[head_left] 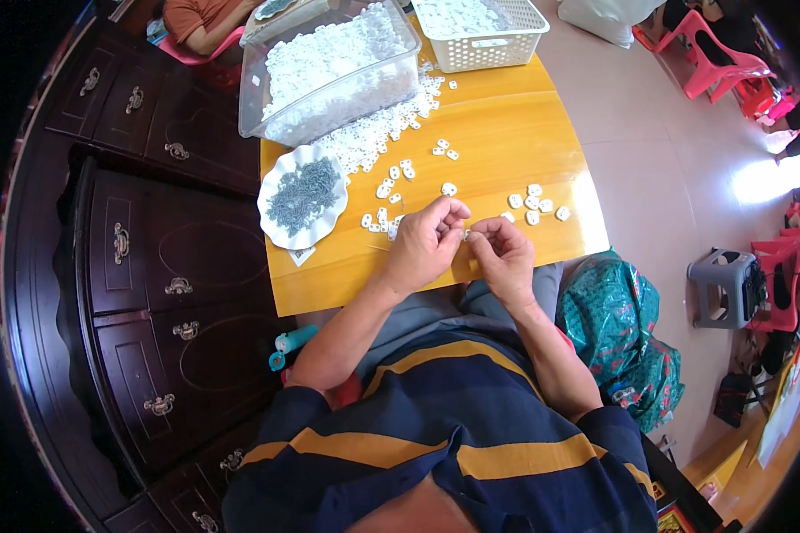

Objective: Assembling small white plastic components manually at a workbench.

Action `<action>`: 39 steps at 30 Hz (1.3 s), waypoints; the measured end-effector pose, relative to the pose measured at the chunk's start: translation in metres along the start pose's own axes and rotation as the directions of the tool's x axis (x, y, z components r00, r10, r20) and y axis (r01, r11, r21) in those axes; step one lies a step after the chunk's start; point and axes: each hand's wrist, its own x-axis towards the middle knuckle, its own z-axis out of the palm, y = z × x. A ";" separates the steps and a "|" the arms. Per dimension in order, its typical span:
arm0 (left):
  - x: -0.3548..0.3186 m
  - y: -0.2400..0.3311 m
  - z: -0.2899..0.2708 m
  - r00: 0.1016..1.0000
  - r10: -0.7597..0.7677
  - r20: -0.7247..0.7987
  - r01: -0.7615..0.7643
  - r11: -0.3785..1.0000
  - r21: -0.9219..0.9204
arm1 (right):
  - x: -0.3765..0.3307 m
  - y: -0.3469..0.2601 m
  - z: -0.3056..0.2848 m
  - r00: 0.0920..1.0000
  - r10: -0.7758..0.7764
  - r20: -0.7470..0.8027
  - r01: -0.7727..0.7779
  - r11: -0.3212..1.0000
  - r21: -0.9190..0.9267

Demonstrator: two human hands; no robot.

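Over the near edge of the table, my left hand [428, 242] and my right hand [505, 265] are close together, fingers closed. My right thumb and fingertips pinch a small white plastic piece [468, 235], mostly covered. What my left fingers hold, if anything, is hidden or too small to tell. Just beyond lies a single white piece [449, 189] with dark spots on it. Several like it form a loose group [532, 202] to the right. More white pieces [383, 214] lie left of my left hand, near a scalloped white plate [269, 223] heaped with tiny grey parts [303, 194].
A clear plastic bin [340, 105] full of white pieces stands at the far left, with spilled pieces [378, 133] beside it. Behind is a white basket [484, 55]. Dark drawers [164, 231] line the left. Green bags [609, 306] sit on the right. Another person's arm [212, 35] shows at top left.
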 end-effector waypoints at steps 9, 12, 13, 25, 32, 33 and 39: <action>0.003 -0.012 0.000 0.984 -0.169 0.064 0.175 0.979 -0.107 | -0.003 0.003 0.002 0.996 -0.084 -0.028 0.083 0.995 -0.055; 0.004 -0.016 -0.002 0.963 -0.239 0.127 0.265 0.924 -0.276 | -0.002 0.004 0.002 0.996 -0.081 -0.031 0.079 0.995 -0.059; 0.004 -0.016 -0.003 0.963 -0.236 0.129 0.263 0.925 -0.275 | -0.002 0.004 0.002 0.997 -0.075 -0.034 0.072 0.996 -0.060; -0.003 -0.010 -0.016 0.988 0.143 0.062 -0.152 0.792 0.592 | 0.005 -0.007 -0.005 0.999 0.034 -0.004 -0.032 0.968 0.248; -0.017 -0.011 -0.008 0.983 0.146 0.110 -0.182 0.729 0.660 | 0.005 -0.011 -0.005 0.999 0.042 -0.001 -0.040 0.956 0.291; -0.017 -0.010 -0.009 0.982 0.149 0.112 -0.186 0.758 0.625 | 0.005 -0.011 -0.005 0.999 0.050 -0.007 -0.046 0.954 0.295; -0.014 -0.009 -0.009 0.987 0.142 0.073 -0.157 0.783 0.602 | 0.005 -0.010 -0.006 0.998 0.055 -0.001 -0.052 0.956 0.288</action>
